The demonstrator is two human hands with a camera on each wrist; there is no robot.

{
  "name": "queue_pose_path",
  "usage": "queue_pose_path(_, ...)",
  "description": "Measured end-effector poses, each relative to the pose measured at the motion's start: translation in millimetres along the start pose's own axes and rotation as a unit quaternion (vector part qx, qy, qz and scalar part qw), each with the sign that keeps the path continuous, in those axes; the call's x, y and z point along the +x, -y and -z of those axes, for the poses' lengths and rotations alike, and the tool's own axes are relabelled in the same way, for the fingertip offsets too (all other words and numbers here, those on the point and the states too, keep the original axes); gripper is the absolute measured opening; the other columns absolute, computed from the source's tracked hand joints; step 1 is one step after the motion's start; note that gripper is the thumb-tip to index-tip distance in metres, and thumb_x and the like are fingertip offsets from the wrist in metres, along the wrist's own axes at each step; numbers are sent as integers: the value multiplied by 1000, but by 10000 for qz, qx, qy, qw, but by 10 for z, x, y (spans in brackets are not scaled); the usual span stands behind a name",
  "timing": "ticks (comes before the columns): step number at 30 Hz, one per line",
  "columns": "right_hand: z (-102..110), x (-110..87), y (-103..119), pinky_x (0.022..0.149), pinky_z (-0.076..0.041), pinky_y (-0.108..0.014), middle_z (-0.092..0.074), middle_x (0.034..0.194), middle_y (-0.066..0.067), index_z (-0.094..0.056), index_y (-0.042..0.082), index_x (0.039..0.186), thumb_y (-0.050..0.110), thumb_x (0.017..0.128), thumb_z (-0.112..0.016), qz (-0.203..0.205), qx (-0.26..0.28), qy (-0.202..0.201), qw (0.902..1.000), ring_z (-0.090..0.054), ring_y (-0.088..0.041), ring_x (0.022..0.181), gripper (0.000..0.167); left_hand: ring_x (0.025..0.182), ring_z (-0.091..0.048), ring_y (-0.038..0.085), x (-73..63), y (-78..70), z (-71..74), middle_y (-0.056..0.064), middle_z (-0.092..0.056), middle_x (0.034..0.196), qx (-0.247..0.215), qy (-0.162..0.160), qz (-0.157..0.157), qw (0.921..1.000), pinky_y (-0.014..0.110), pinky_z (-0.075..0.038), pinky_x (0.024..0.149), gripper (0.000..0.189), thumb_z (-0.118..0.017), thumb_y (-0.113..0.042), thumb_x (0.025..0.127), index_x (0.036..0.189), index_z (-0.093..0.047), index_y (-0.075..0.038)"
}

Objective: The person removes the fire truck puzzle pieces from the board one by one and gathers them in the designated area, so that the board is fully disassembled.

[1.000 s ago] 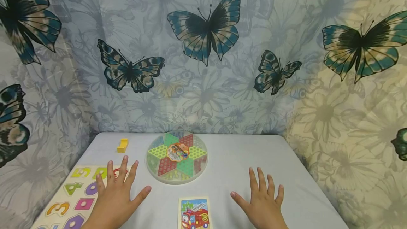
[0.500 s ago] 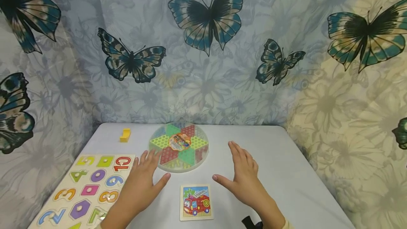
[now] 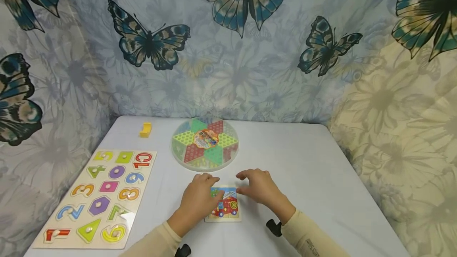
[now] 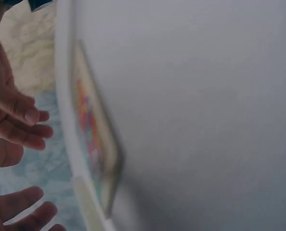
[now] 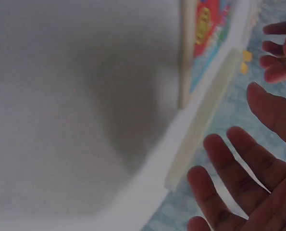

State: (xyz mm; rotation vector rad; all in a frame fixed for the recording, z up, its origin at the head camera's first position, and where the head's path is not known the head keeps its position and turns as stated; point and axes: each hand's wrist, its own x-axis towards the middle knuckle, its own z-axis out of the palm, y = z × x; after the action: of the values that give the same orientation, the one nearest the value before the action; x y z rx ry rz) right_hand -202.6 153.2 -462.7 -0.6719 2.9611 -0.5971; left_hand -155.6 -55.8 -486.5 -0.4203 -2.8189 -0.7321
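A small square picture puzzle (image 3: 230, 208) with a red fire engine lies flat on the white table near its front middle. My left hand (image 3: 199, 198) hovers at the puzzle's left side, its thumb overlapping the picture in the head view. My right hand (image 3: 262, 188) is at the upper right corner, fingers bent slightly toward the puzzle. In the left wrist view a gap shows between the fingers (image 4: 30, 204) and the puzzle (image 4: 92, 139). The right wrist view likewise has the fingers (image 5: 222, 154) spread and apart from the puzzle (image 5: 186, 57). Neither hand holds anything.
Behind the puzzle sits a round Chinese checkers board (image 3: 205, 144) with a coloured star. A number and shape board (image 3: 133, 225) with knobbed pieces lies at the left. A small yellow block (image 3: 145, 130) stands at the back left. A butterfly-print curtain (image 3: 235, 90) surrounds the white table (image 3: 303, 162).
Both hands have come inward from wide apart to either side of the fire engine puzzle, and their fingers have bent. The head view has tilted down, uncovering the number board.
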Motion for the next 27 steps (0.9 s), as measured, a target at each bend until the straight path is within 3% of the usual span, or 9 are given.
queue_pose_path(5,-135,31,-38,81,-43,-52,-71,96,3,-76,16,100,30,74,-85,101,-323,238,9991,-62,-25,90,30,85,-52,20,-15,1,-244,3,-61,98,210,206,-147,9995,34,-48,66,45,-76,-40,80,108,-74,-5)
queue_pose_path(12,-234,41,-36,77,-43,-46,-70,94,3,-79,19,93,31,74,-85,65,-698,342,9970,-58,-22,84,23,79,-47,19,-40,-51,-341,4,-55,91,247,512,19,9984,32,-41,61,49,-76,-41,78,108,-72,-2)
queue_pose_path(19,-243,16,-36,76,-42,-46,-70,93,0,-79,19,89,28,74,-85,118,-743,178,9970,-56,-22,84,19,77,-42,20,-44,-102,-410,2,-49,87,622,454,-10,9970,33,-37,59,49,-77,-44,77,108,-74,-6)
queue_pose_path(27,-274,55,-76,71,-40,-43,-69,92,-1,-79,20,88,28,74,-84,272,-727,102,9969,-54,-21,81,17,75,-40,19,-34,-103,-432,2,-46,84,738,73,-78,9972,32,-35,58,46,-81,-44,71,101,-74,-10)
